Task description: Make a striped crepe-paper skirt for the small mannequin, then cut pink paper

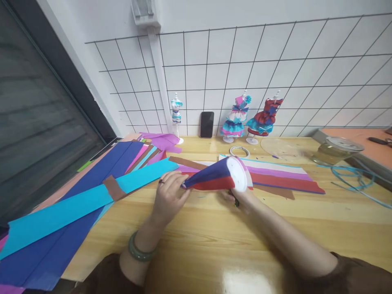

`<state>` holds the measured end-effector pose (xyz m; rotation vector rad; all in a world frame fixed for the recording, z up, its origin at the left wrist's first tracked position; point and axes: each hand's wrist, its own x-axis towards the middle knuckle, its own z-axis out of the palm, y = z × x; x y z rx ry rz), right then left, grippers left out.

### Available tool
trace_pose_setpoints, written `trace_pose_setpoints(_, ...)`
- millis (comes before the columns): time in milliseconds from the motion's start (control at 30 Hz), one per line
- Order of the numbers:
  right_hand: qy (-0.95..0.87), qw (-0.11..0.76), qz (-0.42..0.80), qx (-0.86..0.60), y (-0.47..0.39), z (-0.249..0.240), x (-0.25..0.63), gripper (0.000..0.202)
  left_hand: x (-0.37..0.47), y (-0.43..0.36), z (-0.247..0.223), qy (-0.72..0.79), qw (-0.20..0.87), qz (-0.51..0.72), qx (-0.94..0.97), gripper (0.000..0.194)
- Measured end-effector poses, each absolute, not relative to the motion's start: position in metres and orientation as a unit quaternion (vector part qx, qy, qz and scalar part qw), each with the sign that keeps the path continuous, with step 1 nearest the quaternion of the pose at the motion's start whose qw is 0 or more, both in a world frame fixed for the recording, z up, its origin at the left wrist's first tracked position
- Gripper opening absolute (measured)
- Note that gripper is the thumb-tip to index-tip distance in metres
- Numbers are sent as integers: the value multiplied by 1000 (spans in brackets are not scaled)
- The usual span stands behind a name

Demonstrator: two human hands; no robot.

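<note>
A cone-shaped piece wrapped in blue and red paper (pixel 211 176) lies tilted sideways above the table, its round white base facing right. My left hand (pixel 171 194) pinches its narrow tip. Below the wide end, my right hand (pixel 234 197) is partly hidden behind the cone and holds a small dark object (pixel 237 201), too small to make out fully. Striped strips in white, purple, red and blue (pixel 281 176) lie behind and to the right. A roll of tape (pixel 239 152) rests just beyond the cone.
Long blue (pixel 76 228) and turquoise paper strips (pixel 61 208) cover the left side. Three small dress forms, one in red and turquoise (pixel 266 116), and a phone (pixel 207 124) stand by the tiled wall. At right are turquoise cord (pixel 352 177) and a clear container (pixel 337 151).
</note>
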<state>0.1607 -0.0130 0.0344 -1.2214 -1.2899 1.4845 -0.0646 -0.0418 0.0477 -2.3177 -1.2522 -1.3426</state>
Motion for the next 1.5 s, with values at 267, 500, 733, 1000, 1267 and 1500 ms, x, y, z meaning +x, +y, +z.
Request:
trace_pose_setpoints(267, -440, 471, 567, -513, -37, 43, 202, 45, -65, -39, 43, -521, 139, -383, -750, 20)
trace_pose_setpoints(500, -500, 494, 536, -469, -54, 54, 195, 31, -64, -36, 38, -566, 132, -319, -749, 20)
trace_pose_setpoints(733, -494, 450, 584, -462, -56, 53, 188, 37, -59, -37, 40, -567, 129, -294, -759, 19)
trace_pose_setpoints(1000, -507, 439, 571, -473, -56, 53, 187, 36, -53, -41, 43, -552, 133, -277, -775, 18)
trace_pose_setpoints(1267, -459, 446, 604, -474, -54, 52, 189, 42, -50, -41, 43, -535, 141, -277, -786, 20)
trace_pose_setpoints(1500, -448, 450, 606, -480, -52, 54, 190, 44, -48, -44, 43, -531, 139, -279, -788, 21)
